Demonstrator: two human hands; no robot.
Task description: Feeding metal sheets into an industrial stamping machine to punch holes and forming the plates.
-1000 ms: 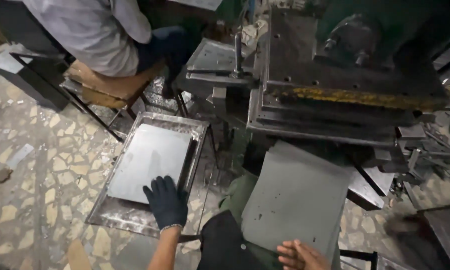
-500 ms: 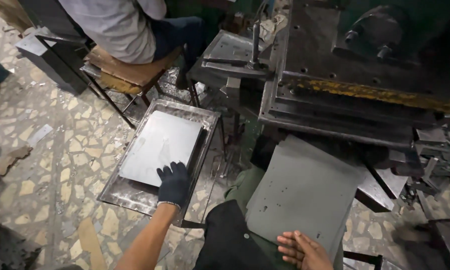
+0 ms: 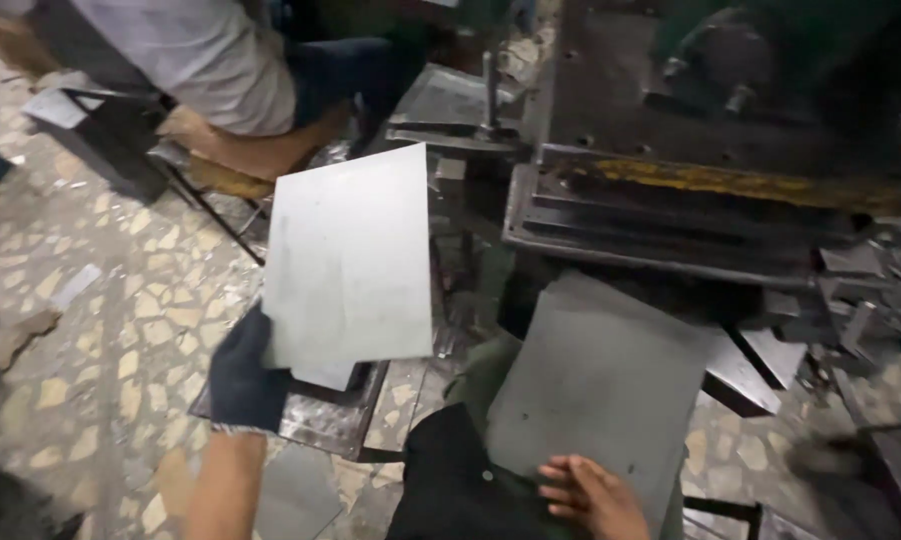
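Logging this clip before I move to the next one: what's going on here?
A person sits at a heavy metal press. Their gloved left hand holds a light grey metal sheet by its lower corner, lifted above a shallow metal tray on the floor. Their bare right hand rests on the near edge of a darker grey sheet lying across their lap. Another person sits on a stool nearby.

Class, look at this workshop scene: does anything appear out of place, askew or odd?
Only one hand is gloved: the left hand, in a dark glove, lifts a tilted grey metal sheet, while the bare right hand rests on a grey slab lying askew across the lap.
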